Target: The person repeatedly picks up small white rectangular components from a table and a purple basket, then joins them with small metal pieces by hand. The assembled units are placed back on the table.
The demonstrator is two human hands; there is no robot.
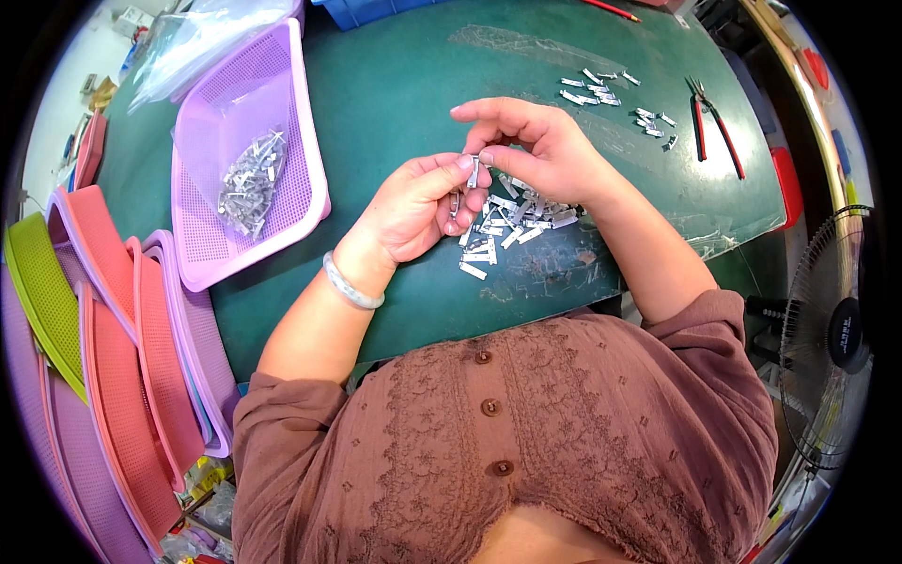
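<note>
My left hand (410, 205) is closed, pinching a small silvery metal part (474, 173) upright between thumb and fingers. Another such piece shows lower down, among its curled fingers. From the right, my right hand (552, 148) meets the same part: the thumb tip presses at its upper end, while the index finger arches above it. How the remaining right fingers lie is partly hidden. Just beyond and below both hands, a loose heap of similar metal parts (522, 231) spreads over the green tabletop (413, 310).
A purple perforated basket (310, 179) at left holds a clear bag of metal parts (252, 188). Stacked colored baskets (127, 376) crowd the left edge. Smaller groups of parts (594, 90) and red-handled pliers (716, 132) lie far right; a fan (827, 329) stands beside the table.
</note>
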